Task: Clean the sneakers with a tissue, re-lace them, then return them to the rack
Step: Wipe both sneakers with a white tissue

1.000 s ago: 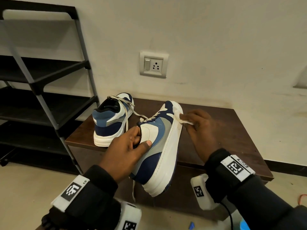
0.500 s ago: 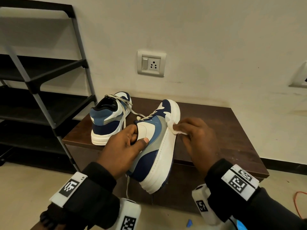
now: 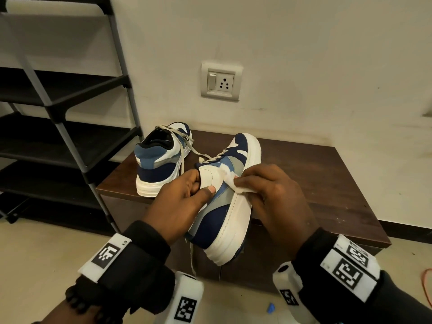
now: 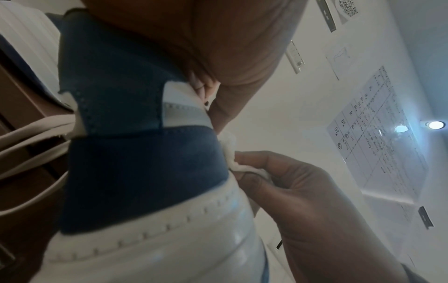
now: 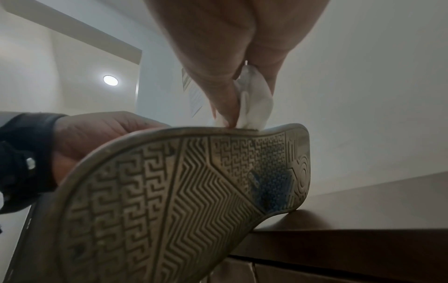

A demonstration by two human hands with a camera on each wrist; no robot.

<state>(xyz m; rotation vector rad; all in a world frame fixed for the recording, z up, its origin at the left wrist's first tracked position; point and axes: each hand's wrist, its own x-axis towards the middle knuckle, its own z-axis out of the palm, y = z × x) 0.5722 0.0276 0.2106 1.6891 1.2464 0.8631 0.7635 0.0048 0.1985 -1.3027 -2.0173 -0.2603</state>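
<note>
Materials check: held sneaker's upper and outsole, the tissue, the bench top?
Held sneaker: upper looks like smooth synthetic leather, matte, stitched panels; could be real leather. Outsole: likely moulded rubber, with relief tread and grime. Tissue: soft paper, crumpled between the right hand's fingers. Bench top: dark wood-grain, probably laminate or veneer.
</note>
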